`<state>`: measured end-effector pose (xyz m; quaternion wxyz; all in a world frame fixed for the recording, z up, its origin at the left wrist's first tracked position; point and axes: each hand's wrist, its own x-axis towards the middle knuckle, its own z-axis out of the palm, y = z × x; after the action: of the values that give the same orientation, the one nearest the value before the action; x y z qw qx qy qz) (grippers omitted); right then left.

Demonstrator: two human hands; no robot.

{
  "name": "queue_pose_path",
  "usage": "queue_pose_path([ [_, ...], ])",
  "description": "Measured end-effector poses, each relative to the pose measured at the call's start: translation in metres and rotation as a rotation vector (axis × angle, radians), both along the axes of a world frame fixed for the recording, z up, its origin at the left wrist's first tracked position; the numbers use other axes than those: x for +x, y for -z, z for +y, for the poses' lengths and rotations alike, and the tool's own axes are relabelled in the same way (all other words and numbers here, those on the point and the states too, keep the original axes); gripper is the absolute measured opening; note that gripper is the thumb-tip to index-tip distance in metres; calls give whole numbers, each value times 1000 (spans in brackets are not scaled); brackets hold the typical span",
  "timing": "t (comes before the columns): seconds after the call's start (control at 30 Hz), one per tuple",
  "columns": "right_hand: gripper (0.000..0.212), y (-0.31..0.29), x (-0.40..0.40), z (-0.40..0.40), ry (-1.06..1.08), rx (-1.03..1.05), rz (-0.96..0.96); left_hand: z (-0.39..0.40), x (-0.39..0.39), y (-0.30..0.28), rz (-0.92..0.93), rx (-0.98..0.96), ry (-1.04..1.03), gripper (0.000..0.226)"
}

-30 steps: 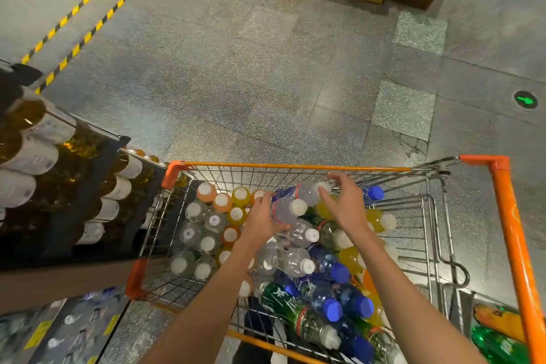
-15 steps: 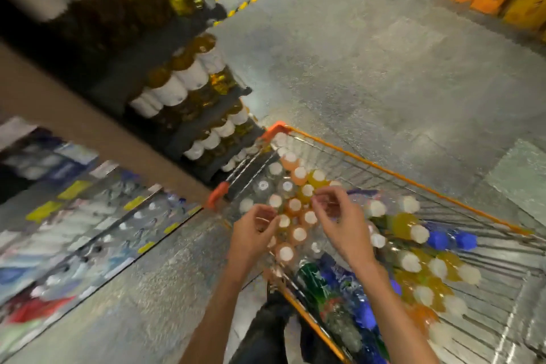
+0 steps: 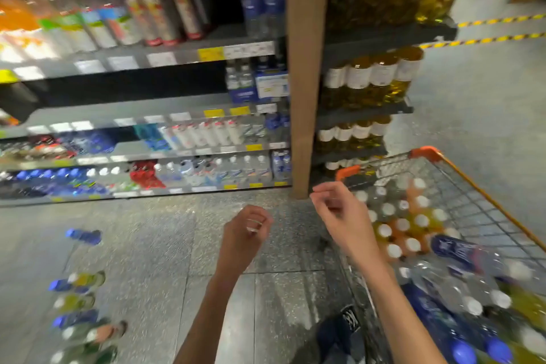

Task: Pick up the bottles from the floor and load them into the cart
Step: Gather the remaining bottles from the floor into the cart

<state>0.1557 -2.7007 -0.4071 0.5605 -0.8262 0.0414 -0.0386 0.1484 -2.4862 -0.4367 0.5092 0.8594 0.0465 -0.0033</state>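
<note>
Head view. The setting is a shop aisle with a speckled grey floor [image 3: 153,245]; stocked shelves [image 3: 141,115] run along the back, and a brown upright post [image 3: 304,74] divides them from racks of amber bottles. The frame is motion-blurred, so fine detail is limited.

Step in hand, by judgement: the transit between a deposit and the next pickup. The cart [image 3: 478,186], with orange rim corners, stands at the right and already carries many bottles, mostly white-capped, with blue-capped ones toward its near end. Both hands hang in the air over the floor, not in the cart.

The left hand [image 3: 246,230] has loosely curled fingers and holds nothing. The right hand [image 3: 339,213] is just beside the cart's near-left edge, its fingers [image 3: 320,190] relaxed and slightly bent, also empty.

The floor bottles [image 3: 76,301] lie in a loose row at the lower left, with a single blue bottle [image 3: 84,236] further up. All are well apart from both hands, to the left of the left hand.

The next move probably calls for a reach down and left, the fingers spreading to grip one bottle body each.
</note>
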Motion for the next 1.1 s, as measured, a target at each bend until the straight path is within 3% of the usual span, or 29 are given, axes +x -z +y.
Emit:
queue_pose_path([
  [0.27,9,-8,-64,206,-319,86,42,198,-128,1,51,-67,-302,6],
  [0.53,12,5,-111,384,-676,111,152,338,-238,17,92,-56,-616,7],
  [0.8,13,31,-114,518,-920,71,207,432,-274,44,175,-109,-844,10],
  [1.1,11,100,-85,686,-1163,-42,323,565,-280,100,303,-96,-1062,5],
])
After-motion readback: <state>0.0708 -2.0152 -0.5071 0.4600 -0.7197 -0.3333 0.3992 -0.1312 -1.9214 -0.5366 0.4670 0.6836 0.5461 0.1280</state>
